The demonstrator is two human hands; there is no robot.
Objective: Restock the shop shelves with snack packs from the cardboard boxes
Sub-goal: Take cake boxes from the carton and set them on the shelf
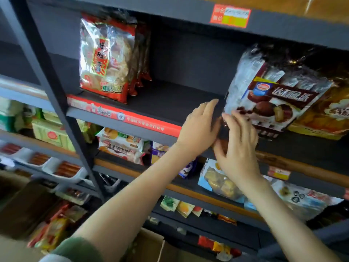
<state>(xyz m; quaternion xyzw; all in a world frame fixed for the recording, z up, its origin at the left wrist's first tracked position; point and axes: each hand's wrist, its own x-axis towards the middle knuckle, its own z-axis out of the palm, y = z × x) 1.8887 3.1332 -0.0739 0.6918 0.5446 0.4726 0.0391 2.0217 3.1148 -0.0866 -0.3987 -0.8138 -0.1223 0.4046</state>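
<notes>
Dark metal shelf (170,103), mid tier mostly bare in the middle. Far left of that tier: a row of red-and-clear rice cracker bags (105,59) standing upright, faces out. Far right: an orange-yellow snack bag (324,114) just behind and beside the pack being handled. Red price strip (124,116) runs along the tier's front lip; a red-and-yellow tag (230,16) sits on the tier above. Lower tiers are crowded with mixed packs; an open cardboard box (151,246) sits at the bottom, under the arms. Nothing blocks the gap between the crackers and the pack.

Brown chocolate-pie pack (272,99) stands at the right end of the mid tier, long axis roughly vertical, top leaning back and right, printed face toward the aisle, bottom edge at the shelf lip.

Left hand (200,127): fingers nearly straight, together, at the shelf edge just left of the pack; can't tell if they touch it. Right hand (238,144): fingers spread, lightly bent, tips on the pack's lower left corner, no wrap-around hold.
</notes>
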